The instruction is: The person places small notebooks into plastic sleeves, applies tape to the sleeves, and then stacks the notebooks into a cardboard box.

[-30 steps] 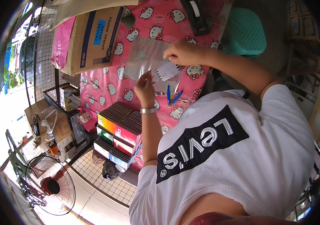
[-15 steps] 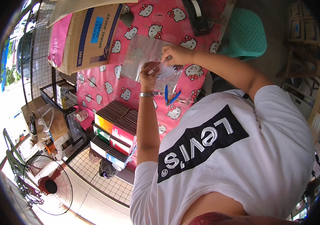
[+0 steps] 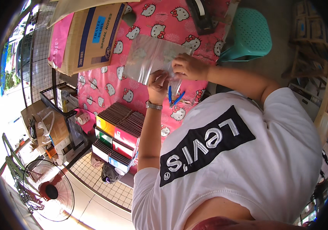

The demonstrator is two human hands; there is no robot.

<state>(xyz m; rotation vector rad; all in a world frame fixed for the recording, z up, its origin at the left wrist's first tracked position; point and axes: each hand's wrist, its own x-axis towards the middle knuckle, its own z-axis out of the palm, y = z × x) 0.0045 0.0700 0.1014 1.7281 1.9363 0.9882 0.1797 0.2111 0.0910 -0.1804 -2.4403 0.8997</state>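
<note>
Looking down from the head camera, I see a table covered in a pink cartoon-cat tablecloth [image 3: 106,88] that fills the upper middle of the view. My left hand [image 3: 158,82] and right hand [image 3: 189,66] meet just above the table, both pinched shut on the near edge of a clear plastic bag [image 3: 148,57], which spreads flat over the cloth away from me. Blue pens [image 3: 173,96] lie on the cloth just beside the left hand, near a silver wristwatch [image 3: 153,105] on that wrist. Further up the table a cardboard box [image 3: 91,36] sits at the left, touching a pink package [image 3: 58,40], and a dark tape dispenser [image 3: 200,13] rests at the top edge. A teal plastic stool [image 3: 248,36] stands just off the table's right end. Against the table's left side, stacked colourful notebooks [image 3: 118,134] rest on a wire grid shelf [image 3: 102,184]. Beyond that a black crate [image 3: 62,103] holds small items, and a standing fan [image 3: 48,189] sits on the tiled floor [image 3: 91,211] at lower left. Wooden chairs [image 3: 325,107] crowd the right rim.
</note>
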